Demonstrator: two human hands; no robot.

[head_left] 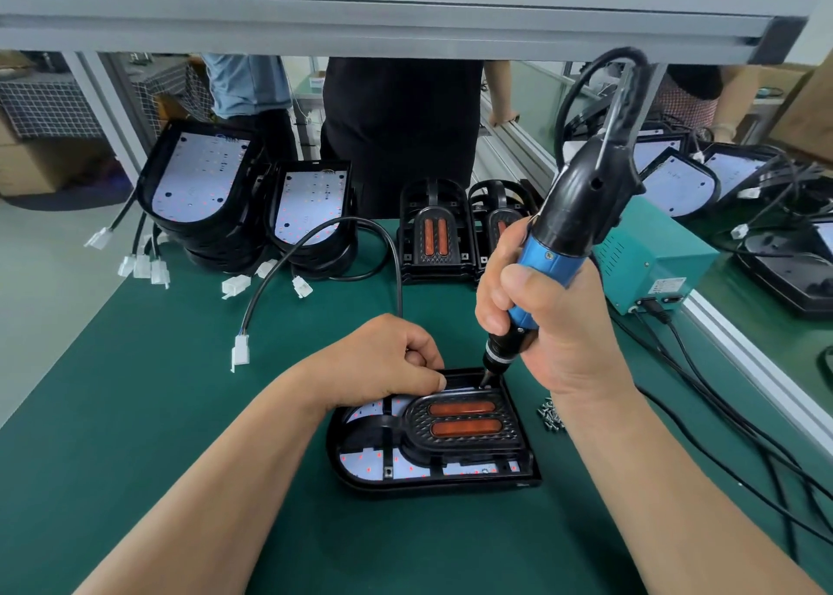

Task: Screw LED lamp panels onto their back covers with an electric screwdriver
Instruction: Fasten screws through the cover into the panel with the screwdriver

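While steadying far edge of crosswise lamp (459, 427) with curled left hand (383, 360), grips screwdriver (547, 261) in right hand (559, 328), bit (487, 379) on far corner just beside left fingers (433, 382).

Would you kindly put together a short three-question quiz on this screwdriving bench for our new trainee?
1. True or false: the right hand grips the electric screwdriver.
2. Where does the screwdriver's bit meet the lamp assembly? A) near left corner B) far right corner C) middle of the orange lenses
3. What small parts lie on the green mat just right of the assembly?
Key: 1 true; 2 B; 3 loose screws.
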